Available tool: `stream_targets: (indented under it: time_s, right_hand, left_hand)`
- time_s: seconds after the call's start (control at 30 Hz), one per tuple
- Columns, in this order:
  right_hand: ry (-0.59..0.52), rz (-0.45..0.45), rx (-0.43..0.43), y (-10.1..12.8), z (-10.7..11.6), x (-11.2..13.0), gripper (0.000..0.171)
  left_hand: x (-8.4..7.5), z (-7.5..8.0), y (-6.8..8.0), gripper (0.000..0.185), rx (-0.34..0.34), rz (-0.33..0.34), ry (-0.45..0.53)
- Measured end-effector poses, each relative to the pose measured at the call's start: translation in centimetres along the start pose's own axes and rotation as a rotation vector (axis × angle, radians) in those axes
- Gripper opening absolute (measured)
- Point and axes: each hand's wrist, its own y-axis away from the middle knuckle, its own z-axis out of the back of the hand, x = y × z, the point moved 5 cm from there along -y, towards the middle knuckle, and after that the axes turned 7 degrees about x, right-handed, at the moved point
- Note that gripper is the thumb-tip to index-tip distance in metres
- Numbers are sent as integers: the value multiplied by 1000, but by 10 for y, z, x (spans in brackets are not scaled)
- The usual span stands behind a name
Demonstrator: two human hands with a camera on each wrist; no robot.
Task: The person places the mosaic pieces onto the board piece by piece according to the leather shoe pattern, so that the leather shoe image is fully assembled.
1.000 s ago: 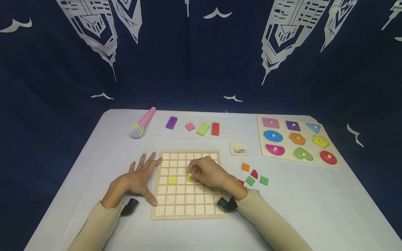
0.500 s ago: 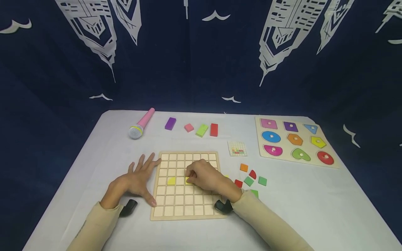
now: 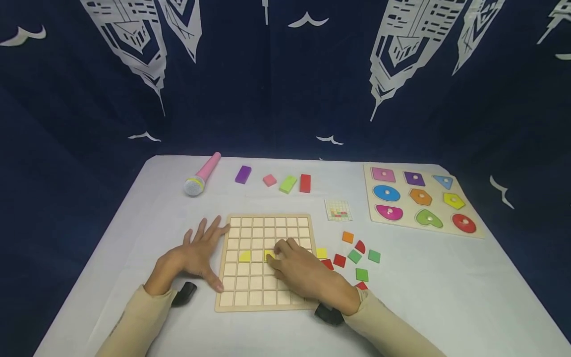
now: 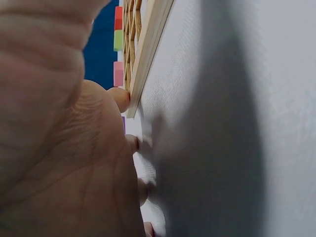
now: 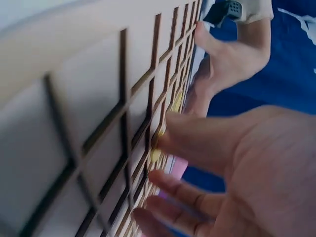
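A wooden grid board [image 3: 256, 298] lies on the white table. My left hand [image 3: 198, 256] has its fingers spread, with thumb and index finger touching the board's left edge. One yellow tile [image 3: 244, 256] sits in a cell towards the left. A second yellow tile [image 3: 268, 254] is in the same row, partly covered by the fingertips of my right hand [image 3: 305, 271]. In the right wrist view the fingers [image 5: 180, 190] are loosely bent, and nothing is seen pinched between them and the thumb. That tile shows just past the thumb.
Right of the board lie a yellow tile [image 3: 321, 253], an orange tile [image 3: 348, 237] and several red and green pieces. A pattern card [image 3: 338, 210] and a shape puzzle [image 3: 403, 220] are farther back. Behind the board are a pink microphone [image 3: 206, 171] and several coloured blocks.
My right hand brought the yellow tile down into a cell, let go, and drew slightly back to the right with its fingers loosening. The left hand stayed at the board's edge.
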Motion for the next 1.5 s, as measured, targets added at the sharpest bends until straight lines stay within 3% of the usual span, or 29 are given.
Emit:
stream_targets:
  time_s: [0.2,0.3,0.4,0.53,0.73,1.1,1.5]
  right_hand:
    - [-353,42,60,15,4,-35,29]
    - [-470,-9,52,21,9,-63,25]
    - [-531,-128,62,28,10,-90,24]
    - [-555,-253,134,35,8,-111,26]
    - [-557,-317,163,37,6,-120,22]
    - [-550,-293,149,35,0,-117,16]
    - [-532,-241,66,43,23,-113,20]
  left_hand:
    - [-2,0,2,153,3,-1,2]
    - [-4,0,1,152,-4,-3,-3]
    - [-3,0,0,153,-1,0,-10]
    - [-1,1,1,154,9,7,-8]
    - [-2,2,-1,154,-2,3,-4]
    - [-4,0,3,153,-4,15,-15]
    - [-3,1,2,152,-1,7,-14]
